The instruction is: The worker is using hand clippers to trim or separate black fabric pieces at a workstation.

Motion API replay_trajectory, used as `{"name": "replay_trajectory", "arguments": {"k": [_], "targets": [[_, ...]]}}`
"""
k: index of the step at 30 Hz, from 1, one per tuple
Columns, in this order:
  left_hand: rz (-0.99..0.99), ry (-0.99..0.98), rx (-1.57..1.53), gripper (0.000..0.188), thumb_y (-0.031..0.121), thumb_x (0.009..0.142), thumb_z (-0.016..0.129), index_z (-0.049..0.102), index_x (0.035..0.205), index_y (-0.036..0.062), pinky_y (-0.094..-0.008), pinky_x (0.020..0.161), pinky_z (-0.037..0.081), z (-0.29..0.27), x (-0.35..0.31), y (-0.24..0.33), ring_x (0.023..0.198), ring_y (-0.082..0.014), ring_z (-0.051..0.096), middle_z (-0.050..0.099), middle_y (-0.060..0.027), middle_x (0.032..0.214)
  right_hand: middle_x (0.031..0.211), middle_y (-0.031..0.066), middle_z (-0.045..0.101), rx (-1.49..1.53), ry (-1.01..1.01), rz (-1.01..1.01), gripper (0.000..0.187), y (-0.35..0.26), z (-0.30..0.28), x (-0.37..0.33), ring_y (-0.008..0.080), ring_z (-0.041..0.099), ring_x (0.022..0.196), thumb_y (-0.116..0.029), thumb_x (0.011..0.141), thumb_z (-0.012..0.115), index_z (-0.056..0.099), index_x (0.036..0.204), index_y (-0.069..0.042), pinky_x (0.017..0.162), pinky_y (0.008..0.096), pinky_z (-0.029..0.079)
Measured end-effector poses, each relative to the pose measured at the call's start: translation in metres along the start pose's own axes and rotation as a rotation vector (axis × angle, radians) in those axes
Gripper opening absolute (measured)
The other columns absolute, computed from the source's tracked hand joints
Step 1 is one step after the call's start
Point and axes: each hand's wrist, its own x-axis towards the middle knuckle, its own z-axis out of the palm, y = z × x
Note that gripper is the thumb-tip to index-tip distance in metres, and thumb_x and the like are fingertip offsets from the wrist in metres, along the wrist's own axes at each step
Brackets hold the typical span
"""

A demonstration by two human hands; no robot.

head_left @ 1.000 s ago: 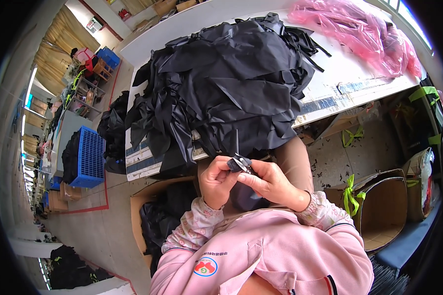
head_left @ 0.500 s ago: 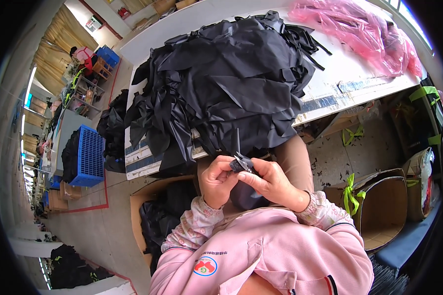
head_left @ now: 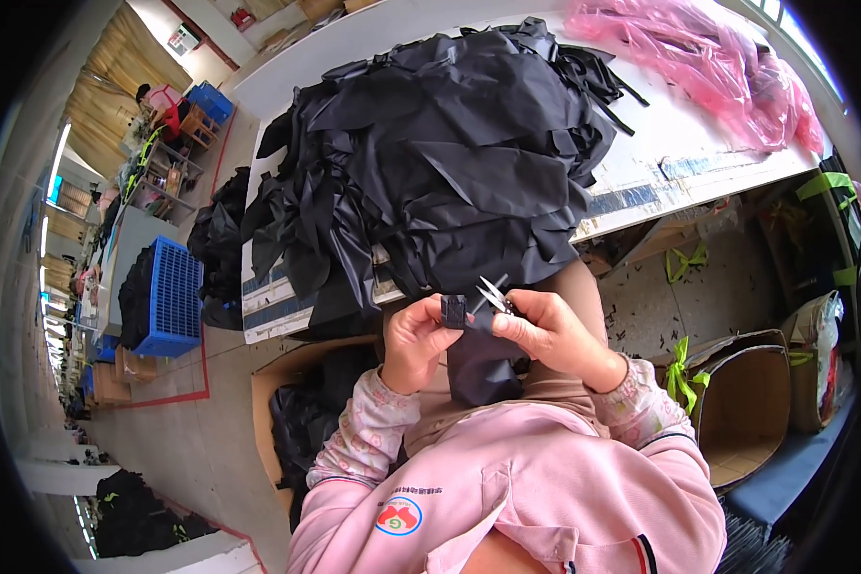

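Note:
Pinched between the thumb and fingers of my left hand [head_left: 413, 342] is a black fabric piece [head_left: 483, 371]. Its folded, stitched square end faces up, and the rest hangs down over my lap. In my right hand [head_left: 560, 337] there is a small pair of thread snips [head_left: 495, 296], silver blades parted and pointing up and left. A thin dark strip lies behind the blades. The snips are a little to the right of the stitched end, apart from it. Just beyond my hands, a large heap of black fabric pieces [head_left: 450, 163] covers much of the white table [head_left: 679, 191].
Pink plastic sheeting [head_left: 698, 77] lies on the table's far right. A cardboard box [head_left: 266, 421] with black fabric stands by my left leg, another cardboard box [head_left: 744, 411] at my right. Farther left are a blue crate [head_left: 174, 297] and a person [head_left: 167, 110].
My hands have drawn apart: the snips have moved right, away from the fabric, with their blades now in plain view. The stitched end has turned to face up in my left hand.

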Motion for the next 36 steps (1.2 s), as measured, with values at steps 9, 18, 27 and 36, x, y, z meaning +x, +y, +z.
{"name": "replay_trajectory", "arguments": {"k": [9, 18, 27, 36], "targets": [[-0.16, -0.066, -0.03, 0.011, -0.004, 0.079, 0.063, 0.063, 0.089, 0.0016, -0.0287, 0.085, 0.046, -0.002, 0.001, 0.007, 0.088, -0.0151, 0.061, 0.064, -0.0051, 0.091, 0.055, 0.0094, 0.043, -0.443, -0.188, -0.2, 0.049, -0.003, -0.018, 0.004, 0.0191, 0.042, 0.048, -0.045, 0.087, 0.067, 0.055, 0.077, 0.002, 0.048, 0.0357, 0.036], [-0.281, -0.14, 0.018, 0.011, -0.004, 0.081, 0.063, 0.064, 0.091, -0.0001, -0.0275, 0.085, 0.046, -0.006, -0.001, 0.007, 0.088, -0.0132, 0.061, 0.063, -0.0036, 0.091, 0.059, 0.0165, 0.052, -0.736, -0.106, -0.32, 0.042, -0.01, -0.013, -0.002, 0.0377, 0.053, 0.055, -0.038, 0.083, 0.073, 0.053, 0.076, -0.001, 0.05, 0.0395, 0.04], [-0.281, -0.259, 0.063, 0.013, -0.004, 0.086, 0.063, 0.062, 0.099, -0.0006, -0.0216, 0.082, 0.045, -0.006, -0.002, 0.008, 0.089, -0.0064, 0.055, 0.059, 0.0006, 0.096, 0.062, 0.0192, 0.057, -0.73, -0.148, -0.29, 0.043, -0.008, -0.014, -0.001, 0.0398, 0.057, 0.06, -0.041, 0.085, 0.068, 0.057, 0.077, 0.0, 0.053, 0.0431, 0.043], [-0.358, -0.365, 0.094, 0.012, -0.002, 0.085, 0.064, 0.061, 0.097, -0.0005, -0.0218, 0.08, 0.044, -0.014, 0.005, 0.019, 0.086, -0.0061, 0.055, 0.06, 0.0011, 0.094, 0.06, 0.0175, 0.052, -0.589, -0.195, -0.273, 0.04, -0.014, -0.023, -0.004, 0.0356, 0.051, 0.053, -0.035, 0.086, 0.07, 0.058, 0.078, 0.002, 0.052, 0.039, 0.04]]}}
